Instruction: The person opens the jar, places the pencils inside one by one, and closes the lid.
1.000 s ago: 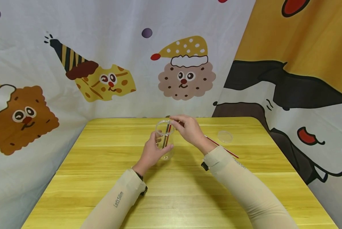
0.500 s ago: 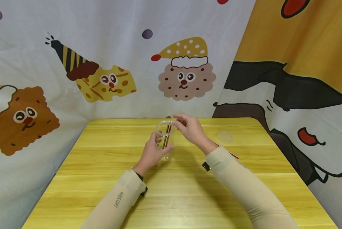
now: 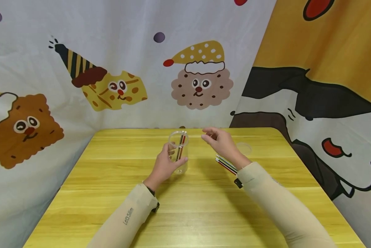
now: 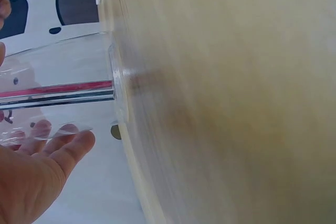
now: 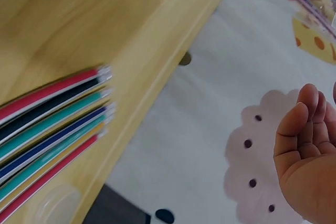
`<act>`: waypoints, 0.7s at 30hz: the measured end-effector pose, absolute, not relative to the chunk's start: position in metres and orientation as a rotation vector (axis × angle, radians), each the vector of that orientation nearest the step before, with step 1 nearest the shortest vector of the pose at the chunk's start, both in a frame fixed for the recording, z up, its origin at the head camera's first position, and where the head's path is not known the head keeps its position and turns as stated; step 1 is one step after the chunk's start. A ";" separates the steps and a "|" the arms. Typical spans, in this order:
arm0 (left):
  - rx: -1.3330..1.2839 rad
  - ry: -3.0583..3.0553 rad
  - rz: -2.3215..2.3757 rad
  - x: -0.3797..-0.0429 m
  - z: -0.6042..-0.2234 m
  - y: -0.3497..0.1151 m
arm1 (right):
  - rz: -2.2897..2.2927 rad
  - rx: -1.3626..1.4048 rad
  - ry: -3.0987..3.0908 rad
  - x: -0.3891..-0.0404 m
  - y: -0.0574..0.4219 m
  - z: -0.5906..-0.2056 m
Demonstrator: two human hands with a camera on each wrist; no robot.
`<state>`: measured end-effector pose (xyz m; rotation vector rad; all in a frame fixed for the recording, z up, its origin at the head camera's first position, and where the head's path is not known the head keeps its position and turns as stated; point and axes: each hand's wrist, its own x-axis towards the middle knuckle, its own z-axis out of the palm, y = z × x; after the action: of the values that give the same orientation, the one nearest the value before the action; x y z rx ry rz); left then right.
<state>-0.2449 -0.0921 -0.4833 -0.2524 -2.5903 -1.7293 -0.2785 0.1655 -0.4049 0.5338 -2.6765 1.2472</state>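
Note:
My left hand point(image 3: 163, 164) grips a tall clear plastic jar point(image 3: 181, 168), thumb on the near side and fingers round the back. The jar stands upright on the table with its round mouth uncovered. A red pencil point(image 4: 63, 87) and a dark pencil point(image 4: 63, 99) lean inside it, their ends near the rim. In the head view, my right hand point(image 3: 220, 141) hovers to the right of the jar, fingers loosely bent and holding nothing. Several striped pencils point(image 3: 226, 164) lie side by side below it, partly hidden by the wrist. The right wrist view shows red, black, green, blue and yellow pencils point(image 5: 52, 124).
A clear round lid point(image 5: 58, 205) lies beside the loose pencils, partly behind my right hand in the head view. The wooden table point(image 3: 126, 199) ends at a curtain point(image 3: 126, 119) printed with cartoon biscuits.
My right hand has drawn back from the jar's rim, moving right over the table, and uncovered the near ends of the loose pencils. My left hand and the jar stay where they were.

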 end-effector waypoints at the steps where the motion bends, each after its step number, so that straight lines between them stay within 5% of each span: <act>1: -0.249 -2.593 -1.731 -0.245 -0.483 -0.093 | 1.249 0.527 -2.679 -0.278 0.169 -0.406; 21: -0.259 -2.596 -1.780 -0.247 -0.479 -0.097 | 0.898 0.594 -2.952 -0.263 0.222 -0.427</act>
<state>-0.2471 -0.0971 -0.4792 -0.2585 -2.5965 -1.7800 -0.2633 0.2225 -0.4270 0.5936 -2.9517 0.8983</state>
